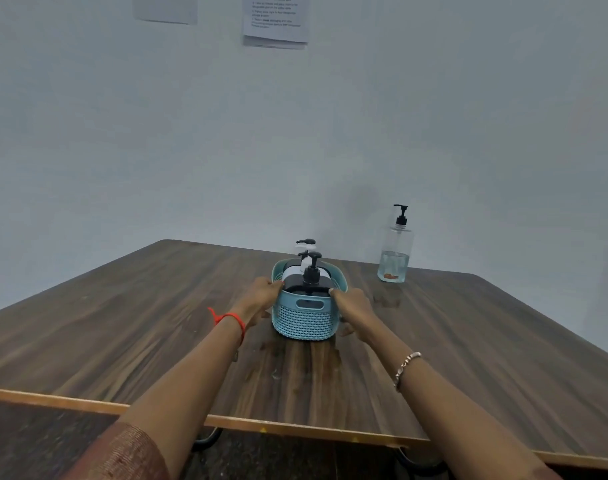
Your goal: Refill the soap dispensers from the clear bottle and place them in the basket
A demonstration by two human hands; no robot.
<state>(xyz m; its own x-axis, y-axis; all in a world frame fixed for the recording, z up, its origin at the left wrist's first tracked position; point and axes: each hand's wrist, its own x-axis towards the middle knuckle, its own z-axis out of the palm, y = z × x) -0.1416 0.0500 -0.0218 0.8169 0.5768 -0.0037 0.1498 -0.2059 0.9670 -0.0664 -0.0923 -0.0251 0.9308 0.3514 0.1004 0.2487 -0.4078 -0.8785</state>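
A light blue woven plastic basket [304,322] stands in the middle of the wooden table [122,323]. Inside it stand soap dispensers with black pump heads: a black one [311,277] at the front and white ones [305,249] behind. My left hand [261,294] grips the basket's left rim and side. On the basket's right rim and side rests my right hand [353,308], gripping it as well. The clear bottle [395,249] with a black pump stands apart at the back right, about a quarter full of clear liquid.
Wet spots [278,372] lie on the table in front of the basket and near the clear bottle. A grey wall with two paper sheets [276,20] rises behind the table. The table's near edge [295,427] runs across the bottom.
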